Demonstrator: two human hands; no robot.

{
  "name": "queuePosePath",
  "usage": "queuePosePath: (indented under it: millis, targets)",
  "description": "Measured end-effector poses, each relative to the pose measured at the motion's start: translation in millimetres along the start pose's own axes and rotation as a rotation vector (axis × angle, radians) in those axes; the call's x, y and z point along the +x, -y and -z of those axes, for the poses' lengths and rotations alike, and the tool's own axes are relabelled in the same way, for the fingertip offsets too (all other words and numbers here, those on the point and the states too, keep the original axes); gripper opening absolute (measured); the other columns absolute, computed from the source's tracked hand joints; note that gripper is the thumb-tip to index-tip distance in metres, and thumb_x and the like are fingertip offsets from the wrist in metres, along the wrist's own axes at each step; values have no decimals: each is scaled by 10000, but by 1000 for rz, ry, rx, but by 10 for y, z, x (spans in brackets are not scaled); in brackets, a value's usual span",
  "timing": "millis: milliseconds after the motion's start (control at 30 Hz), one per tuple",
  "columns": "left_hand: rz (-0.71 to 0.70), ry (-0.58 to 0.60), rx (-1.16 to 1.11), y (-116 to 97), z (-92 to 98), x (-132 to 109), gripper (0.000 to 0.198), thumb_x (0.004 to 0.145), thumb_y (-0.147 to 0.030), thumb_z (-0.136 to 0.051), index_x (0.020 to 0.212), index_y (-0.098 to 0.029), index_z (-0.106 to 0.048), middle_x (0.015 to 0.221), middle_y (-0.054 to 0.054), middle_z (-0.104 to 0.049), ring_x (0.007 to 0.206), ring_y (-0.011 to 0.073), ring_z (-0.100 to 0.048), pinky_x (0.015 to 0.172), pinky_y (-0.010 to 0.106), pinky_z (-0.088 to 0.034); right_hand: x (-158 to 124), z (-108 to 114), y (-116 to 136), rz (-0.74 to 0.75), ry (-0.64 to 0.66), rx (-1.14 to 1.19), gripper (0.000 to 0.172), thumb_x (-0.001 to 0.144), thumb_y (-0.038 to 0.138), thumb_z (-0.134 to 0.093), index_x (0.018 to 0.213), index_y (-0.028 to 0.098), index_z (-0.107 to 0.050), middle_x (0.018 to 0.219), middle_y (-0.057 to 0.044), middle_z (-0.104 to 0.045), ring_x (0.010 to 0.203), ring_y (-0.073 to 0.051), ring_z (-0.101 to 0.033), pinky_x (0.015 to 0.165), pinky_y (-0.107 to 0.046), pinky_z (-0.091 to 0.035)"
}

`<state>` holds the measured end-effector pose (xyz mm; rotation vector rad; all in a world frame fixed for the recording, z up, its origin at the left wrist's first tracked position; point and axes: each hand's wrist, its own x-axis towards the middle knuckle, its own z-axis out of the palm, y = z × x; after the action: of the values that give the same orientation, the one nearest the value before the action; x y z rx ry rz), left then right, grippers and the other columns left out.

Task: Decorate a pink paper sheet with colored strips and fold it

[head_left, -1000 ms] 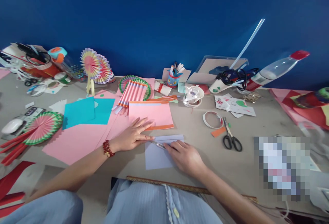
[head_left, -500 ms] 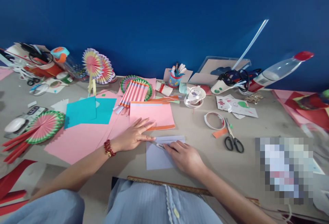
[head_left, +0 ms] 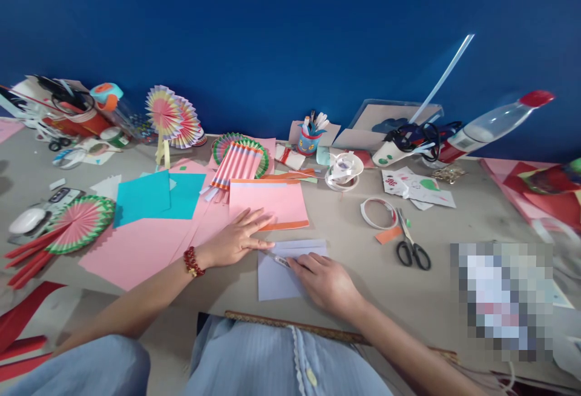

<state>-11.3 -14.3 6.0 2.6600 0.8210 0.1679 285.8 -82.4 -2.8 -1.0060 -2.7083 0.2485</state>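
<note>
A pale lilac paper sheet (head_left: 279, 276) lies on the table in front of me, its far edge folded over. My left hand (head_left: 236, 238) lies flat with fingers spread, fingertips pressing the sheet's left end; a red bead bracelet is on that wrist. My right hand (head_left: 325, 281) rests on the sheet with fingers curled round a thin pen-like tool (head_left: 278, 258), whose tip points left along the fold toward my left fingertips.
A pink sheet with orange edges (head_left: 269, 202), large pink paper (head_left: 145, 244) and teal sheets (head_left: 157, 197) lie to the left. Black scissors (head_left: 411, 244), tape rings (head_left: 377, 212), a pen cup (head_left: 308, 137), pleated paper fans (head_left: 172, 118) and a bottle (head_left: 492, 125) crowd the table.
My right hand has slid slightly toward me along the lilac sheet. The left hand has stayed put.
</note>
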Motion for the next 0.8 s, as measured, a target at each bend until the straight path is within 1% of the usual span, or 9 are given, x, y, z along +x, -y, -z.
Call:
queuePosePath:
  millis: [233, 333, 400, 467, 533, 600, 633, 700, 800]
  targets:
    - [2, -14, -21, -14, 17, 7, 547, 936, -67, -460, 1315, -443, -576, 1634, -63, -123, 1512, 291, -86, 1200, 586, -142, 2, -9, 107, 48, -5, 42, 323, 955, 166, -454, 1224, 203, -628, 973, -79, -678, 846, -192, -590, 739, -302, -475]
    - [-6, -24, -31, -25, 32, -10, 467, 956, -124, -461, 1283, -422, -610, 1617, -42, -225, 1508, 292, -118, 1190, 605, -140, -47, 62, 68, 41, -23, 70, 344, 957, 160, -438, 1243, 208, -622, 981, -82, -684, 845, -188, -605, 744, -301, -495]
    - [4, -63, -49, -35, 38, -33, 370, 968, -190, -481, 1237, -383, -646, 1573, -17, -340, 1494, 287, -179, 1192, 604, -133, -113, 138, -16, 11, -58, 119, 375, 955, 155, -430, 1288, 210, -593, 1024, -92, -682, 884, -187, -621, 774, -301, -512]
    - [37, -124, -68, -47, 39, -55, 269, 972, -252, -505, 1168, -324, -675, 1484, 18, -470, 1461, 272, -262, 1201, 583, -126, -198, 221, -131, -75, -132, 183, 396, 958, 160, -421, 1327, 216, -552, 1088, -100, -674, 955, -191, -634, 816, -304, -522]
    - [70, -171, -78, -64, 36, -62, 194, 960, -327, -548, 1094, -265, -674, 1370, 50, -561, 1406, 261, -348, 1208, 565, -127, -283, 288, -249, -223, -241, 236, 369, 971, 190, -406, 1316, 216, -536, 1121, -101, -673, 997, -194, -646, 830, -298, -525]
    - [89, -196, -68, -88, 30, -48, 230, 924, -413, -604, 1047, -225, -650, 1278, 72, -599, 1332, 260, -421, 1205, 558, -144, -348, 319, -341, -418, -327, 254, 319, 986, 242, -393, 1267, 209, -540, 1076, -95, -691, 944, -193, -672, 784, -284, -528]
    - [96, -203, -56, -104, 27, -32, 248, 917, -432, -611, 1031, -212, -637, 1236, 75, -610, 1287, 255, -455, 1201, 552, -164, -368, 317, -372, -507, -345, 251, 305, 989, 272, -387, 1244, 206, -541, 1033, -89, -700, 888, -191, -683, 744, -278, -527]
    - [120, -221, -23, -141, 21, 8, 200, 950, -385, -567, 1005, -200, -618, 1136, 66, -629, 1182, 228, -509, 1179, 529, -230, -376, 280, -406, -629, -328, 232, 312, 981, 342, -407, 1231, 200, -529, 929, -66, -705, 756, -184, -684, 651, -266, -509]
    - [173, -267, 17, -191, 11, 72, 143, 991, -252, -475, 965, -196, -603, 1008, 44, -639, 1055, 199, -540, 1130, 488, -316, -305, 186, -413, -673, -211, 184, 375, 930, 416, -501, 1237, 201, -526, 773, -19, -688, 618, -184, -657, 558, -256, -459]
